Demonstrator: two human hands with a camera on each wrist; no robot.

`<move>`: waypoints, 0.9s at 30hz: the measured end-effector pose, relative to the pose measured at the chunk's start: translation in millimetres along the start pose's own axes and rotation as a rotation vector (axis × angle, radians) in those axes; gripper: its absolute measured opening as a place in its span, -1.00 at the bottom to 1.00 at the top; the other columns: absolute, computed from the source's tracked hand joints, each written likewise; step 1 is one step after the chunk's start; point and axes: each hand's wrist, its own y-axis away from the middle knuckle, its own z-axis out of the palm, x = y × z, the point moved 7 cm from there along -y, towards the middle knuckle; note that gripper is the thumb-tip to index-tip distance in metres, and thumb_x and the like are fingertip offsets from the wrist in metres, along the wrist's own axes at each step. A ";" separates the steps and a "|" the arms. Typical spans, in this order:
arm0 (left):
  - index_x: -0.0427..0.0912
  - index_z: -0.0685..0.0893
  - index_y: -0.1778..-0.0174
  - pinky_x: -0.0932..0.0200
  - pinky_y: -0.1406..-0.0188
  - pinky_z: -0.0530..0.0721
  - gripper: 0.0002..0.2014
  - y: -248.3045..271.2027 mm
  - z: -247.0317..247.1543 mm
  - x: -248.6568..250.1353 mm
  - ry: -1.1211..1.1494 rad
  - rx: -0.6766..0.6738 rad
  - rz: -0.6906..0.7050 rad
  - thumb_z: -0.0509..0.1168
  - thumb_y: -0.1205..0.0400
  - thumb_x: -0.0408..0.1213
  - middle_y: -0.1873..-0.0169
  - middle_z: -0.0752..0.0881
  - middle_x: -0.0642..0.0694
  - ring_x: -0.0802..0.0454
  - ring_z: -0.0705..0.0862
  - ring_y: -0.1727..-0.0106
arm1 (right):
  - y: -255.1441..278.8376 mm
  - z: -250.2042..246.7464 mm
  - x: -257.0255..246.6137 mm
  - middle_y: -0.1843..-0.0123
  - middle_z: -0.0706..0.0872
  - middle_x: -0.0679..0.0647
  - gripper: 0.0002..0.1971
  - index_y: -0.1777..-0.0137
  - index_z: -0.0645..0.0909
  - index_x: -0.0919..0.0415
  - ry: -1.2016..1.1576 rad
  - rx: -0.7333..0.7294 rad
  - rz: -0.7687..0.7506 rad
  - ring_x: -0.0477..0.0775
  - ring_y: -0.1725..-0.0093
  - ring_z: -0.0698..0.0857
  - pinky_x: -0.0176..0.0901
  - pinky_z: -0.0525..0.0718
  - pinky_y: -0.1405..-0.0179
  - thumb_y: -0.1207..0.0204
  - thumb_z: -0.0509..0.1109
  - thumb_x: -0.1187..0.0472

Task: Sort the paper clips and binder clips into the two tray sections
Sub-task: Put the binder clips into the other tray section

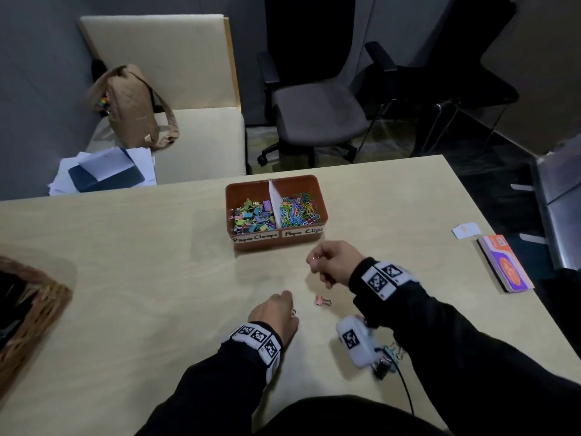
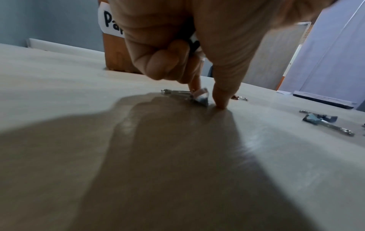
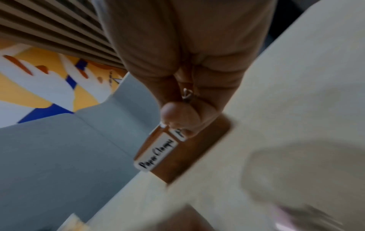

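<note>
While the right hand hovers above the pale wooden desk just short of the tray, its thumb and forefinger are clamped together on a small binder clip with a pinkish body; the right wrist view shows only the clip's silver wire loop poking out between the curled fingers. At twelve o'clock from that hand sits the rust-brown rectangular plastic tray, split by a white card divider. Its nine o'clock section, labelled "Paper Clamps", holds a heap of multicoloured binder clips; its three o'clock section, labelled "Paper Clips", holds a tangle of coloured wire paper clips.

At seven o'clock from the right hand, the left hand is down on the desk, its thumb and forefinger closed on a small pale-bodied binder clip with silver handles that lies flat on the surface, the other fingers curled into the palm. A pink binder clip lies loose on the desk between the two hands. A few more binder clips, teal and black, lie at five o'clock from it, partly hidden by the white wrist-camera unit.

At the desk's nine o'clock edge is a woven wicker basket; at three o'clock lies an orange and purple booklet.
</note>
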 end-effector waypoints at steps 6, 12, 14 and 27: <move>-0.16 0.40 -0.25 0.01 0.00 0.62 -0.65 11.5 10.5 -9.5 0.085 -0.058 0.022 0.25 -0.65 -0.08 -0.18 0.49 -0.15 -0.17 0.64 -0.05 | -46.0 22.8 -96.2 0.09 0.69 0.24 -0.92 -0.05 0.61 0.33 -0.149 0.034 -0.047 0.01 0.40 0.71 -0.21 0.76 0.38 -0.59 0.34 0.42; -0.15 0.41 -0.19 0.07 0.04 0.61 -0.60 22.8 4.7 -39.0 0.107 -0.072 -0.084 0.36 -0.49 -0.18 -0.09 0.58 -0.12 -0.12 0.64 -0.04 | -66.1 29.5 -113.5 -0.14 0.72 0.29 -0.50 -0.39 0.56 0.20 -0.065 0.103 -0.038 0.29 -0.07 0.77 0.22 0.74 -0.11 -0.48 0.31 0.57; -0.18 0.45 -0.17 0.06 0.03 0.58 -0.68 22.0 3.6 -44.5 0.117 -0.063 -0.084 0.30 -0.53 -0.23 -0.09 0.60 -0.16 -0.16 0.64 -0.05 | -51.8 21.7 -101.8 0.01 0.75 0.26 -0.69 -0.18 0.64 0.18 -0.081 0.114 -0.072 0.23 0.07 0.80 0.14 0.80 0.03 -0.53 0.33 0.52; -0.15 0.58 -0.11 0.08 -0.01 0.63 -0.80 20.5 -3.1 -47.3 -0.011 -0.050 -0.126 0.31 -0.59 -0.27 -0.07 0.63 -0.18 -0.18 0.69 -0.05 | -15.5 23.8 48.6 -0.11 0.61 0.08 -0.72 -0.10 0.62 0.12 0.924 -0.077 -0.077 0.16 -0.05 0.66 -0.14 0.63 -0.03 -0.39 0.49 0.29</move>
